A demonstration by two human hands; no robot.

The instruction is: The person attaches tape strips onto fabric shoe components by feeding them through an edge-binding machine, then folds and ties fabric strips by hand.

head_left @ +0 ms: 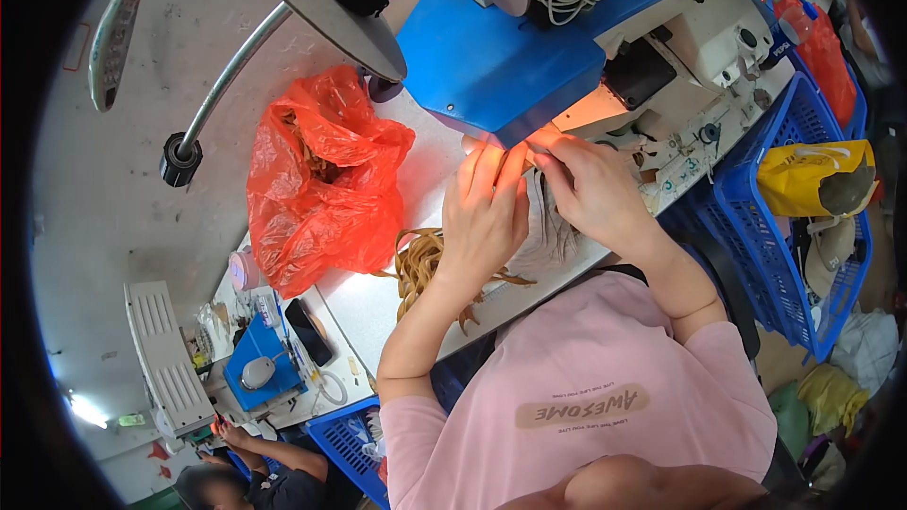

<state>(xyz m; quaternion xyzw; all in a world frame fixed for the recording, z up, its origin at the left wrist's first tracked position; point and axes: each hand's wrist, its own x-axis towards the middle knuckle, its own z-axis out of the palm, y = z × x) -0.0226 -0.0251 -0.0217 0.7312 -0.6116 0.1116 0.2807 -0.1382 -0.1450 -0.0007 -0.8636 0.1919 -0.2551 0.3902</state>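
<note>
**Close work beneath the blue sewing machine [501, 61]**

The left hand [480, 212] and right hand [600, 191] come close together in the orange light at the sewing machine's near lower edge. Both are curled; whether either grip is clenched on anything, I cannot tell. Layered grey cloth strips [544, 236] lie on the machine's near side, and tan strips [420, 263] lie on the desk [364, 312], to its near left. A red plastic bag [331, 212] sits left of the machine.

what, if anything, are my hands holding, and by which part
Can't tell: glare by the blue housing obscures anything your left hand and right hand might hold.
</note>
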